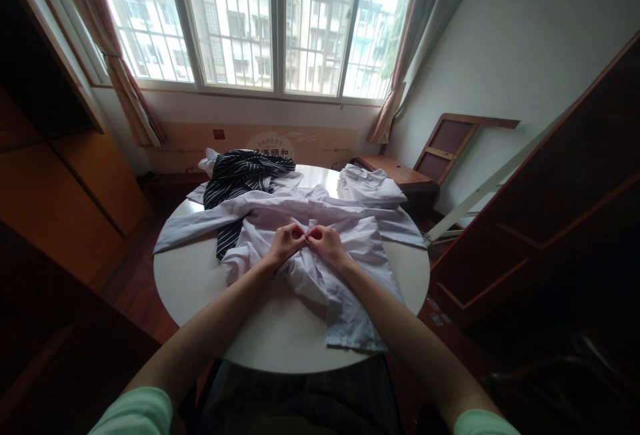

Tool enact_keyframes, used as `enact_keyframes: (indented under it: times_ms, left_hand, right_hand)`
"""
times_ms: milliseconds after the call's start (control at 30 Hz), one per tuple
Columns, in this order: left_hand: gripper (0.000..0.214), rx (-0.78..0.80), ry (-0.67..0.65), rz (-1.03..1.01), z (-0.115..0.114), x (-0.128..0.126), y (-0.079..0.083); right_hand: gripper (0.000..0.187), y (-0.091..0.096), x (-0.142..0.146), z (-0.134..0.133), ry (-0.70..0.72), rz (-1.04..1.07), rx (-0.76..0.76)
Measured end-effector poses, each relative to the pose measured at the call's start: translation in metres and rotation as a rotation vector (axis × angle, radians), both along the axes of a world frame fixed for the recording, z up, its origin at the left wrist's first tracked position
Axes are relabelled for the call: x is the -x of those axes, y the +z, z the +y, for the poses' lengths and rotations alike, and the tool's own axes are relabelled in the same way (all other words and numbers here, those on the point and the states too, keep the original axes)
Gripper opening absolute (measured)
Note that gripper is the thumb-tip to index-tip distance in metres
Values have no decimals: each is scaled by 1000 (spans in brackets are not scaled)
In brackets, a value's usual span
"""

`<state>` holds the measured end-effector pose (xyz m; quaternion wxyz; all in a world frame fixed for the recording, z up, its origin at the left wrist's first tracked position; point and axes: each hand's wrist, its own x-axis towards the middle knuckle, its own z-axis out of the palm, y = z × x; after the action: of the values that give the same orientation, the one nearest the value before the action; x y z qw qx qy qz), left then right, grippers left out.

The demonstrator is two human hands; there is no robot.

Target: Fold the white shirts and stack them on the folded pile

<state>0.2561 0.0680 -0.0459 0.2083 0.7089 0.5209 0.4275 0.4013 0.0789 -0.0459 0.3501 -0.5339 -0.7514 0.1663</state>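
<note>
Dead centre of the frame, the left hand (286,243) and right hand (326,243) each had a pinched grip on the white shirt (361,243) spread over the worktop (280,336), so keeping its front edge flat and taut probably mattered most.

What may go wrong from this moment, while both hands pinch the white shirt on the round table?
1. The white shirt hangs over the near rim of the table; a pull might slide it off.
2. The left hand and right hand pinch one small spot, so fabric may bunch there.
3. The striped garment lies partly under the shirt and could be dragged along.
</note>
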Motion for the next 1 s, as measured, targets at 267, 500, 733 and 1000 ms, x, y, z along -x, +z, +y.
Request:
enact_keyframes:
  times_ms: [267, 500, 733, 1000]
  left_hand:
    - [12, 26, 18, -44, 0, 2, 0]
    - [13, 20, 19, -55, 1, 2, -1]
    - [9, 32, -6, -55, 6, 0, -4]
    - [7, 52, -9, -51, 6, 0, -3]
  right_hand:
    - [11, 0, 0, 0, 3, 54, 24]
    - [10, -2, 1, 2, 31, 33, 32]
    - [7, -5, 2, 2, 5, -4, 28]
    - [5, -5, 2, -1, 16, -50, -21]
